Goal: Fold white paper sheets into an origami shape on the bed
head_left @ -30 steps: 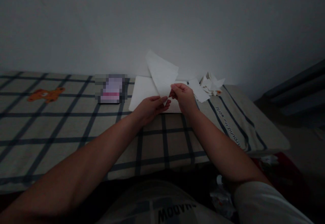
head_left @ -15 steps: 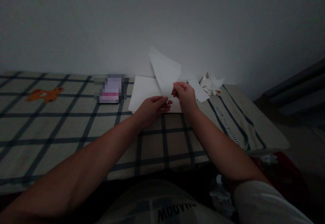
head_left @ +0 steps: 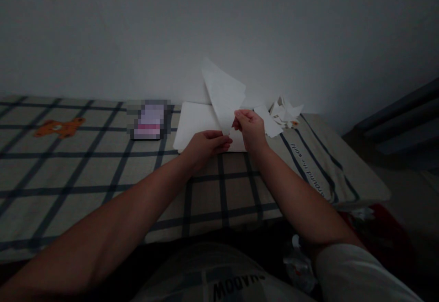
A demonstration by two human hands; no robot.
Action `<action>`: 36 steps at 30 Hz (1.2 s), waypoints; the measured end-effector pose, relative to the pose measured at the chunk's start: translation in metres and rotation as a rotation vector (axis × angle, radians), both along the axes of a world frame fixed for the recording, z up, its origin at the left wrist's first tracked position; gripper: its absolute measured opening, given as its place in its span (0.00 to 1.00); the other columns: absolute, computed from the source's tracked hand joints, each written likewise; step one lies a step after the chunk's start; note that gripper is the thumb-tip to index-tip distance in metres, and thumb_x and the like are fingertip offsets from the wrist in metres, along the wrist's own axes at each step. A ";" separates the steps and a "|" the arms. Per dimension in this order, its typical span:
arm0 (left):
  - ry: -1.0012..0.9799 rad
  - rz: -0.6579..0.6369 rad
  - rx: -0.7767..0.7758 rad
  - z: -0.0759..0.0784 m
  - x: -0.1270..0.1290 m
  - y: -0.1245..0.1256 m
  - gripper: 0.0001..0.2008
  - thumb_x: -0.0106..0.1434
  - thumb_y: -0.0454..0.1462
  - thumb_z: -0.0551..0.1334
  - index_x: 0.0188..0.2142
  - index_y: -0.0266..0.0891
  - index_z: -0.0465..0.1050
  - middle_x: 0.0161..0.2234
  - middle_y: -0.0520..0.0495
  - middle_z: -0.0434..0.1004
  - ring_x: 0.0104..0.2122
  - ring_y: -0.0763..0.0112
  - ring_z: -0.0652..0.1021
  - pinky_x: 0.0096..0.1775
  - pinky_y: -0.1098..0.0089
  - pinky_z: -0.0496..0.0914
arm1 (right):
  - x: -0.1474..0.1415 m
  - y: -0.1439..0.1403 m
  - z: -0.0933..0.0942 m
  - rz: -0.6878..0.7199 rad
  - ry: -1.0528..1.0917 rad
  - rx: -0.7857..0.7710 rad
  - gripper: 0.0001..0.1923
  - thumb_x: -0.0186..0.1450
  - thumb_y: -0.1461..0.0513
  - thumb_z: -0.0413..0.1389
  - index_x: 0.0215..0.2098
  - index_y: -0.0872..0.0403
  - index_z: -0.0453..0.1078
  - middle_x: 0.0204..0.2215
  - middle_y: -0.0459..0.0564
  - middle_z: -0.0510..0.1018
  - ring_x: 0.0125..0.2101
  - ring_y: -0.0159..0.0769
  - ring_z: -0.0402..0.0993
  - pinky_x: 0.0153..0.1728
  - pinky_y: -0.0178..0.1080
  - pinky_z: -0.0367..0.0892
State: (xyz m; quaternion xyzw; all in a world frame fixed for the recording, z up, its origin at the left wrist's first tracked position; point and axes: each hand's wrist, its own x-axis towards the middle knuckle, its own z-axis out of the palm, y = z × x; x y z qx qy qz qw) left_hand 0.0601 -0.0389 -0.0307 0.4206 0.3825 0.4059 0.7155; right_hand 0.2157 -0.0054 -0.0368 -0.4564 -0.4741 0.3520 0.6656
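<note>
Dim grey light, soft shadows

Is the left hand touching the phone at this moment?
No, the left hand is at the lower tip of the raised white paper, and the phone lies apart, farther left on the checked cloth.

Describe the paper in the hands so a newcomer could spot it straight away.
Go to the checked cloth below the pale wall, then find the left hand and right hand. The held paper sticks up from them, narrow below and wide above, unlike the white paper lying flat beneath.
</note>
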 end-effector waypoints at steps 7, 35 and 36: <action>0.088 0.018 0.062 0.007 -0.001 -0.004 0.05 0.58 0.32 0.67 0.30 0.35 0.71 0.29 0.44 0.82 0.31 0.69 0.82 0.42 0.65 0.77 | -0.002 -0.003 0.000 0.015 -0.074 -0.007 0.10 0.61 0.55 0.60 0.30 0.53 0.70 0.18 0.41 0.71 0.20 0.27 0.64 0.24 0.34 0.62; 0.056 0.148 0.158 -0.003 -0.006 0.010 0.14 0.51 0.42 0.72 0.33 0.34 0.78 0.31 0.44 0.81 0.30 0.70 0.79 0.35 0.69 0.73 | -0.014 -0.017 0.006 0.092 -0.174 0.021 0.11 0.62 0.54 0.60 0.30 0.53 0.71 0.20 0.42 0.75 0.21 0.29 0.69 0.26 0.35 0.65; 0.057 0.150 0.154 -0.003 -0.006 0.010 0.14 0.51 0.42 0.72 0.34 0.34 0.78 0.31 0.44 0.81 0.30 0.70 0.79 0.35 0.69 0.73 | -0.014 -0.016 0.006 0.097 -0.167 0.022 0.11 0.62 0.54 0.60 0.30 0.53 0.71 0.20 0.42 0.75 0.21 0.29 0.69 0.26 0.35 0.65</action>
